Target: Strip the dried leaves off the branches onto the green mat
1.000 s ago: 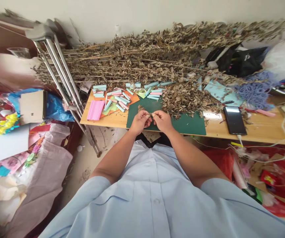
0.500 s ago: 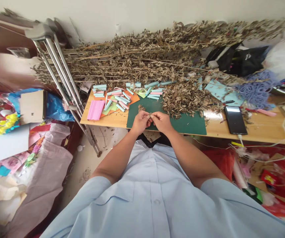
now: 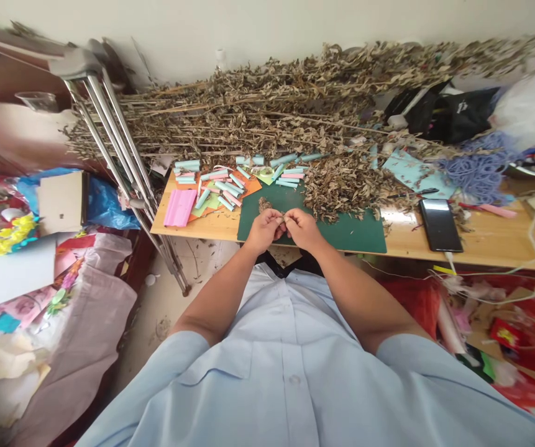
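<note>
Over the front edge of a green cutting mat (image 3: 355,239), my left hand (image 3: 266,230) and my right hand (image 3: 302,228) meet at the fingertips. Both are closed in a pinch, thumbs and forefingers together on a tiny brownish bit that looks like dried leaf. The curled fingers hide most of it. Just beyond my left hand lies a small brown clump (image 3: 263,203) of dried plant. A heap of crumbled dried leaves (image 3: 337,189) covers the mat's back right part, beyond my right hand.
Long dried leafy stems (image 3: 248,112) lie along the wall. Blue and pink paper rolls (image 3: 227,187) and a pink paper stack (image 3: 179,208) sit left of the mat. A phone (image 3: 440,225) with a cable lies at right. A metal crutch (image 3: 113,124) leans against the table's left side.
My hands stay nearly in place, fingertips still together, with only a slight shift of the fingers. The view has moved very slightly; the things on the table have not visibly changed.
</note>
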`<state>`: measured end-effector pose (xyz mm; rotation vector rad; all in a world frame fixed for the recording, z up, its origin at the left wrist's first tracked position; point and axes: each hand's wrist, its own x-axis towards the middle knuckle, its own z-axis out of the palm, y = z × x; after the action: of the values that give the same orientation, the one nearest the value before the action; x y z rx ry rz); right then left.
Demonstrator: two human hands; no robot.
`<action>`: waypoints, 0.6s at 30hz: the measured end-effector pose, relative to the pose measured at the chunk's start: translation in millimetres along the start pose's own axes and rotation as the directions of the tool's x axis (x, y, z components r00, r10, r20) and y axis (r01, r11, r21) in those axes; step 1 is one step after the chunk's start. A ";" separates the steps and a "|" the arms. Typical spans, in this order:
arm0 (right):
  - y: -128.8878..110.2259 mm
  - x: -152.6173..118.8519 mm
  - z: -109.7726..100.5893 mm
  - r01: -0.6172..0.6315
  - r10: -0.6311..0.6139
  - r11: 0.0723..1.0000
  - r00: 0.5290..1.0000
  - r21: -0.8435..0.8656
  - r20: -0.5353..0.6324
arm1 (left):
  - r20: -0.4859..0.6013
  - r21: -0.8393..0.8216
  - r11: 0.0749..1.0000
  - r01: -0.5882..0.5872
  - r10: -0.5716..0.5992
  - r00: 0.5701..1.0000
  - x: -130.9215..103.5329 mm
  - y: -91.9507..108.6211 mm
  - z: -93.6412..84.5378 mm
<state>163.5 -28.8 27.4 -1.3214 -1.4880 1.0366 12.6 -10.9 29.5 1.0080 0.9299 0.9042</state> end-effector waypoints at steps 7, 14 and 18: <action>1.7 3.1 -2.2 -0.073 0.080 0.993 0.995 0.094 -0.066 | 0.034 -0.075 0.997 -0.009 0.012 0.999 -1.6 -0.7 -3.9; -5.1 0.0 -0.7 -0.023 0.025 0.997 1.000 0.078 -0.014 | 0.012 -0.053 0.998 0.019 -0.018 1.000 -2.1 2.3 -1.3; -5.0 0.1 -1.6 -0.012 0.014 0.996 1.000 0.091 -0.022 | -0.009 -0.031 0.999 0.033 -0.033 0.999 -2.0 2.9 0.3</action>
<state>163.7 -29.1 32.6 -1.2767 -1.4010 1.0819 11.7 -12.1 32.7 0.9603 0.9357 0.8938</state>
